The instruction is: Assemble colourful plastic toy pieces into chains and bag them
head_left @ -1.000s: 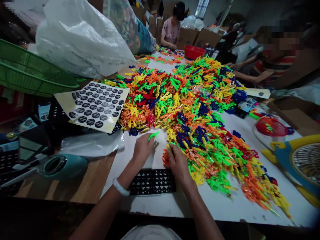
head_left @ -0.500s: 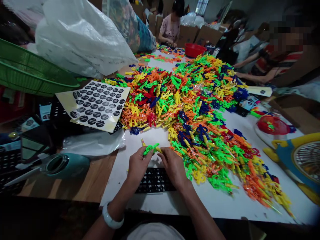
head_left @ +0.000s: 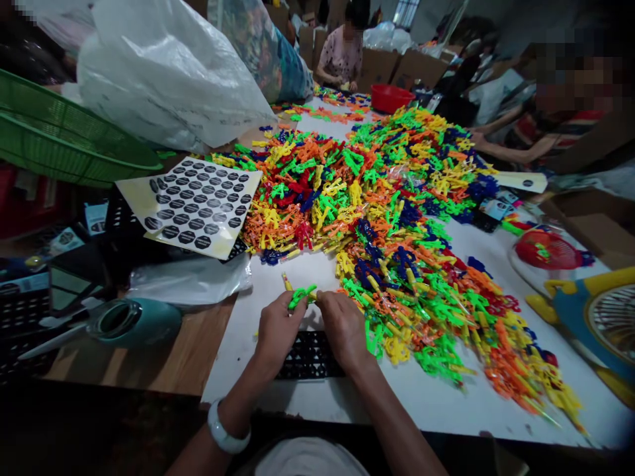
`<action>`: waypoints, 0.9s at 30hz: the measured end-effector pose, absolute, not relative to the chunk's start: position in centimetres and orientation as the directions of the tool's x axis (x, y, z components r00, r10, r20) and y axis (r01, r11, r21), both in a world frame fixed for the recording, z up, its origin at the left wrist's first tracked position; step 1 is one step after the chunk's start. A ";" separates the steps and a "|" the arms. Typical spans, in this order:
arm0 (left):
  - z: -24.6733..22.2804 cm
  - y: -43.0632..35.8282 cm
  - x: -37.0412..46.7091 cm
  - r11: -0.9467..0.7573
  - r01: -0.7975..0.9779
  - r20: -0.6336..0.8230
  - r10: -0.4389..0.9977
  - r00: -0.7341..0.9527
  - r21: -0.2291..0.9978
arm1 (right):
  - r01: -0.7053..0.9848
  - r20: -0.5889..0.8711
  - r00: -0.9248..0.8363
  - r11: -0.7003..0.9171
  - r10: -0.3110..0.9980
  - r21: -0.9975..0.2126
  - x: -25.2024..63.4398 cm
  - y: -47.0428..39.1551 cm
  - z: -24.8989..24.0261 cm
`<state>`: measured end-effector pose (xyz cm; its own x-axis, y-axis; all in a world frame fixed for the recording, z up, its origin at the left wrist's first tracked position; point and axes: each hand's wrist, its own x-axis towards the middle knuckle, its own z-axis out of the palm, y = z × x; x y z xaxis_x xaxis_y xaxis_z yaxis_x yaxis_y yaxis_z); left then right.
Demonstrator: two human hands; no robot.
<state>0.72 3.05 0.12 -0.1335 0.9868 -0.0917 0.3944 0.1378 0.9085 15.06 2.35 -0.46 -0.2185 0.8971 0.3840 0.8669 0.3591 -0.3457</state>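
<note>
My left hand (head_left: 278,330) is closed around a bright green plastic toy figure (head_left: 299,295), its thumb and fingers pinching the body. A yellow stick (head_left: 287,283) pokes up just beyond those fingers. My right hand (head_left: 344,329) is closed at the right side of the toy, with its fingertips on a short yellow part that is mostly hidden. Both hands hover over a black lattice mat (head_left: 308,355) on the white tabletop (head_left: 288,403). In front and to the right spreads a big heap of coloured plastic figures (head_left: 367,225), many with yellow sticks and clear wrapping.
Sheets of black round stickers (head_left: 198,208) lie at the left, above clear plastic bags (head_left: 191,281). A teal bottle (head_left: 149,322) and a green basket (head_left: 74,142) are farther left. At right stands a blue and yellow fan (head_left: 585,311). Other people (head_left: 340,56) sit around the table.
The camera view has shifted slightly. Both hands stay together on the green toy figure, and the yellow part between them shows less now.
</note>
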 end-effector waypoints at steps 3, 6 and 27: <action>0.6 3.3 0.2 0.129 0.295 -0.109 0.991 -0.081 0.947 | 0.823 0.345 -0.167 0.323 0.924 -0.467 15.1 2.5 -0.7; 1.6 4.0 -0.9 0.206 0.028 -0.208 0.975 0.073 0.978 | 0.684 0.242 -0.114 0.253 0.964 -0.684 15.7 3.0 -0.6; 1.6 3.5 -0.8 0.219 0.001 -0.215 0.955 0.203 0.976 | 0.206 0.144 -0.119 0.166 0.982 -0.964 16.5 3.5 -0.9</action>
<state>-0.84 3.46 1.64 0.2029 0.9554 -0.2145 0.0014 0.2188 0.9758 16.49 3.54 -0.93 -0.1188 0.9824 0.1439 0.2060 0.1661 -0.9644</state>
